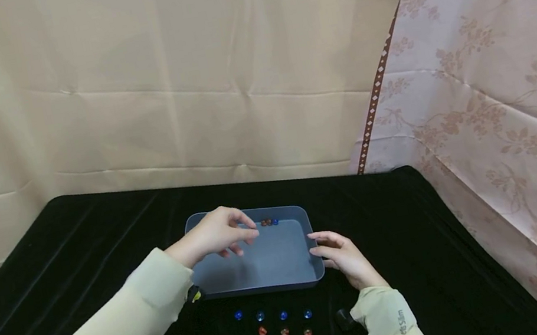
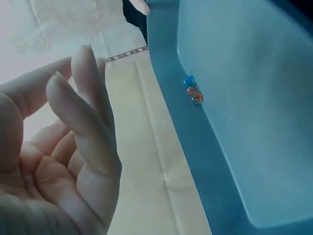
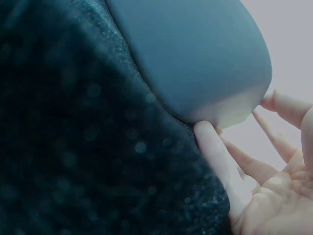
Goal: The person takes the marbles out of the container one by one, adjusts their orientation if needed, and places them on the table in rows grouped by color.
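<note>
A rectangular blue-grey tray (image 1: 278, 255) with rounded corners is laid flat, its right wall touched by the right hand (image 1: 340, 256); its left part is overhung by the left hand (image 1: 221, 234). Three glass marbles (image 2: 192, 90), one blue and two orange-red, are lined up inside along the far wall. Nearer, outside it, four blue marbles (image 1: 284, 315) are set in a row, with three orange-red marbles (image 1: 284, 332) placed below.

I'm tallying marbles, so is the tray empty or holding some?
Not empty: the tray holds three visible marbles, one blue and two orange, beside its far wall. In the head view, the left hand hides part of it.
</note>
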A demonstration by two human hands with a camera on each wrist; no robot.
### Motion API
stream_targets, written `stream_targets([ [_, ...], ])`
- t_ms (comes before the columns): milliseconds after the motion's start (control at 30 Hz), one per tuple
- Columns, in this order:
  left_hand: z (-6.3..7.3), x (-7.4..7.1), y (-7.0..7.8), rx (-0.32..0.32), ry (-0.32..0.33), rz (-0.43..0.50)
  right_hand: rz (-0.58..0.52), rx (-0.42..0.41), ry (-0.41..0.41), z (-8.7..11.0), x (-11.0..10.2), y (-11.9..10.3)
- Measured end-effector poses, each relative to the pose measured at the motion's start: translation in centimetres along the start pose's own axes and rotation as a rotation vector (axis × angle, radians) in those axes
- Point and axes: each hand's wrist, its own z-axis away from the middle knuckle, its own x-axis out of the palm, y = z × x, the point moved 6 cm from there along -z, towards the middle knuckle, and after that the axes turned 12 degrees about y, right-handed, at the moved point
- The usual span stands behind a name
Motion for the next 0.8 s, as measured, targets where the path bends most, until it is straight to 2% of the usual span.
stream_targets([
  [500, -5.5, 1.4, 0.0, -0.012, 0.136, -0.131, -0.016, -0.003, -0.008, 0.1, 0.0, 0.0],
  [700, -7.1, 2.3, -0.7, -0.025, 0.167, -0.202, -0.023, 0.001, -0.013, -0.2, -0.1, 0.2],
  [800, -7.5, 2.8, -1.0, -0.025, 0.175, -0.267, -0.021, -0.003, -0.018, -0.2, -0.1, 0.2],
])
